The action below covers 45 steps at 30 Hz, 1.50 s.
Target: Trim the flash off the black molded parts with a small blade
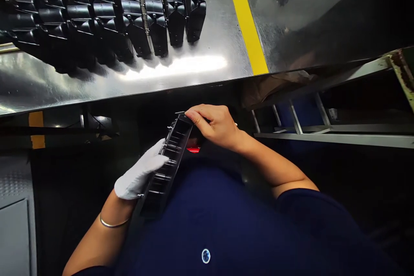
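Note:
A long black plastic part (173, 151) with cross ribs along its inside is held tilted in front of my body, its upper end pointing away from me. My left hand (144, 170), in a white glove, grips it from the left side with the thumb over the ribbed face. At the upper end, my bare right hand (215, 125) pinches the part's edge between thumb and curled fingers. Some of the right fingers are hidden behind the part. Its lower end fades into shadow against my dark blue shirt.
Several rows of similar black parts (129, 8) stand on a shiny metal table (207, 69) ahead. A yellow stripe (246, 21) crosses the tabletop. Below its edge at right is a metal ladder-like frame (323, 137). A grey cabinet (14, 233) is at lower left.

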Tool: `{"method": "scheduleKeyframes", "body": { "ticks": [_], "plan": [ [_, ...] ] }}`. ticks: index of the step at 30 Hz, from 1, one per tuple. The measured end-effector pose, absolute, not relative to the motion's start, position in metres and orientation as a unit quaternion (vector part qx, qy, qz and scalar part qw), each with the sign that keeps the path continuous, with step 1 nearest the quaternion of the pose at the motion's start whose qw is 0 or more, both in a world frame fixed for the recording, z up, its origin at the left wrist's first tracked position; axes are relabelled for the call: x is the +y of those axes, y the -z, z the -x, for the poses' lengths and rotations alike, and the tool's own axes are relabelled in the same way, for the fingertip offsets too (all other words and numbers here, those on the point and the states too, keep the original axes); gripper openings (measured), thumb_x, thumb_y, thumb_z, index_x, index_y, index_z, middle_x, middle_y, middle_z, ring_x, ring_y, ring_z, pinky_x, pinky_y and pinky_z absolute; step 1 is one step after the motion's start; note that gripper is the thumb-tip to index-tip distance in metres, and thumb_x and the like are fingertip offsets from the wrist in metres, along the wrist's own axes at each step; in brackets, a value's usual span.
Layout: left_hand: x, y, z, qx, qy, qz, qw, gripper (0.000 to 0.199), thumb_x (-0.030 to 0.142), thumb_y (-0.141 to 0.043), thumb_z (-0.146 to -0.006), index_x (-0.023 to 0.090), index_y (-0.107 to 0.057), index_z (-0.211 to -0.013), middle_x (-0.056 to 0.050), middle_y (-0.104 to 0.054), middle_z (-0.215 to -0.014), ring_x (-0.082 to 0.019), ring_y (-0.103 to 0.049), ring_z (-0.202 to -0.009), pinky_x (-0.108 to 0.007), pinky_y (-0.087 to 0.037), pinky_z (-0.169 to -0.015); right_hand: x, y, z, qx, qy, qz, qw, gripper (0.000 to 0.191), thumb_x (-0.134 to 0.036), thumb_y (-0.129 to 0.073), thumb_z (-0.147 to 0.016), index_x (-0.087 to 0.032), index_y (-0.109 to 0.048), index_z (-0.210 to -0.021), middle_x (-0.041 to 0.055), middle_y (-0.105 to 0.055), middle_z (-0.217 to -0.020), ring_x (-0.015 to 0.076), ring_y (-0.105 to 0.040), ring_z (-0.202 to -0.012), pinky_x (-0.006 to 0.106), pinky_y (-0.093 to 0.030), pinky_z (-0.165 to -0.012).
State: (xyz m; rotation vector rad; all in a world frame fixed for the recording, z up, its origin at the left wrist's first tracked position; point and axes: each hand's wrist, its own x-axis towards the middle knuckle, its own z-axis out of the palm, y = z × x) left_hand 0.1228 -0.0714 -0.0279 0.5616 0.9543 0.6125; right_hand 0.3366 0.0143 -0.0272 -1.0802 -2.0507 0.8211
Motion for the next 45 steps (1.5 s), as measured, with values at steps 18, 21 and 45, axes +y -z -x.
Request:
{"method": "scheduleKeyframes", "body": {
  "ticks": [18,21,45],
  "plan": [
    [-0.067,0.034,-0.131,0.472,-0.278,-0.362,0.754,0.039,0.044,-0.059,-0.087,0.022,-0.064,-0.119,-0.008,-0.066,-0.125,-0.028,-0.055,-0.121,-0.039,-0.043,-0.102,0.010,0.020,-0.345,-0.847,-0.304,0.394,0.187,0.043,-0.035,-0.041,-0.100,-0.015,-0.064,-0.070,0.0017,-0.066,-0.067,0.0093,-0.058,-0.060,0.022,-0.033,-0.057],
    [-0.063,0.037,-0.134,0.531,-0.285,-0.421,0.678,0.049,0.054,-0.054,-0.087,0.019,-0.061,-0.121,-0.010,-0.065,-0.124,-0.031,-0.055,-0.121,-0.044,-0.045,-0.101,0.013,0.019,-0.350,-0.832,-0.304,0.377,0.272,0.042,-0.037,-0.039,-0.101,-0.015,-0.066,-0.079,0.0026,-0.068,-0.072,0.0093,-0.059,-0.065,0.021,-0.038,-0.061],
    [-0.070,0.041,-0.125,0.620,-0.274,-0.559,0.478,0.072,0.050,-0.083,-0.060,0.023,-0.056,-0.121,-0.006,-0.069,-0.107,-0.030,-0.066,-0.100,-0.041,-0.053,-0.089,0.010,0.016,-0.361,-0.933,-0.122,0.232,0.248,0.053,-0.058,-0.043,-0.094,-0.017,-0.052,-0.061,-0.0027,-0.045,-0.053,0.0090,-0.041,-0.051,0.026,-0.019,-0.051]
  ]
}}
